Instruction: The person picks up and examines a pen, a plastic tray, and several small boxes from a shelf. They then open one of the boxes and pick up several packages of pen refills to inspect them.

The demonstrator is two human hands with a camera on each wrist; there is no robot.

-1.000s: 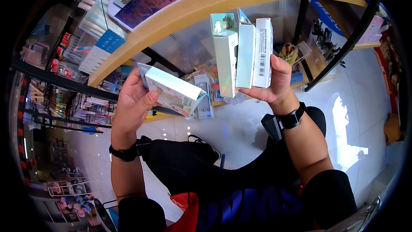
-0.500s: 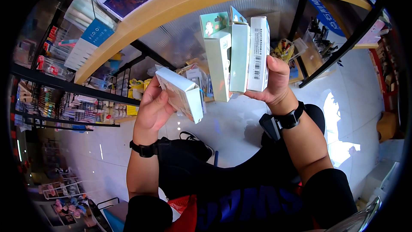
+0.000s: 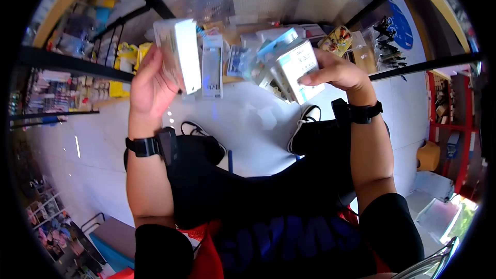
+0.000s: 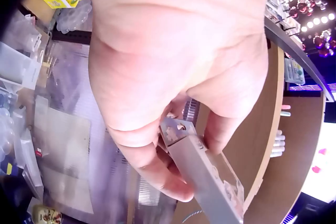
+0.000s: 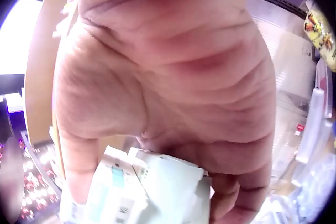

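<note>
My left hand (image 3: 150,85) grips a slim white box (image 3: 187,54) at the left of the head view. In the left wrist view the same box, with a hang tab at its end, sits between thumb and fingers. Across from it, my right hand (image 3: 343,75) holds a stack of small pale boxes (image 3: 299,70), thumb on the printed front one and fingers behind. These boxes are tilted and blurred in the head view. From the right wrist, their white ends (image 5: 168,187) show below the palm, and the fingertips are partly hidden.
Beyond the hands is a low shelf with a long flat package (image 3: 212,67), yellow packets (image 3: 132,57), a clear tub (image 3: 338,40) and dark slender items (image 3: 385,46). A black shelf bar (image 3: 77,64) crosses at left. Both shoes (image 3: 307,119) stand on the tiled floor.
My left hand has turned its box upright and now holds it further left. The stack in my right hand has tipped from upright to slanting. The head view has shifted down toward the low shelf.
</note>
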